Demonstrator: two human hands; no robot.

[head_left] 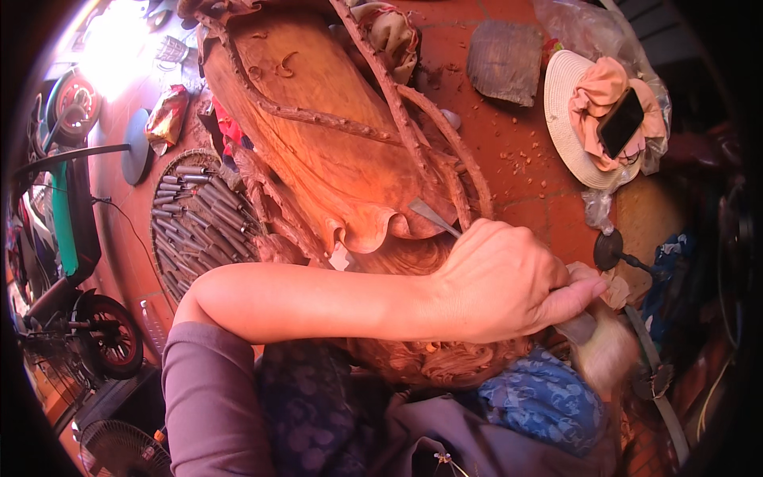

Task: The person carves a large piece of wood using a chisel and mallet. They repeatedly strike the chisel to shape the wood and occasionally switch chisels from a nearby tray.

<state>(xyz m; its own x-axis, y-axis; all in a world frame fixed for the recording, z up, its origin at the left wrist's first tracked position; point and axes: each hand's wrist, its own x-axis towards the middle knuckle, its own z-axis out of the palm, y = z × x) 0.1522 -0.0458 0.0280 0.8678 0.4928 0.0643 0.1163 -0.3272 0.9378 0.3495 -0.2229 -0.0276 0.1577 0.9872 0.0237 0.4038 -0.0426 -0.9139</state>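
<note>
Chisel (431,215) in left hand (509,270) by carving's edge (404,225), floor (528,213) beyond

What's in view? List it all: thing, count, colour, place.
Carving: one, orange-brown, centre
Chisel: one, grey blade, centre
Blurred object, perhaps a mallet: one, pale, lower right
Basket: one, brown, left
Tools: many, brownish, in basket
Wooden slab: one, grey-brown, top
Hat: one, cream, upper right
Ruffled cloth: one, peach, on hat
Phone: one, black, on ruffled cloth
Packet: one, red-gold, upper left
Fan: one, dark, lower left
Wheel: at least one, black, lower left
Patterned cloth: several areas, blue, bottom and right
Floor tiles: many, reddish, background
Sleeve: one, mauve, lower left
Left hand: one, bare, closed around the chisel
</note>
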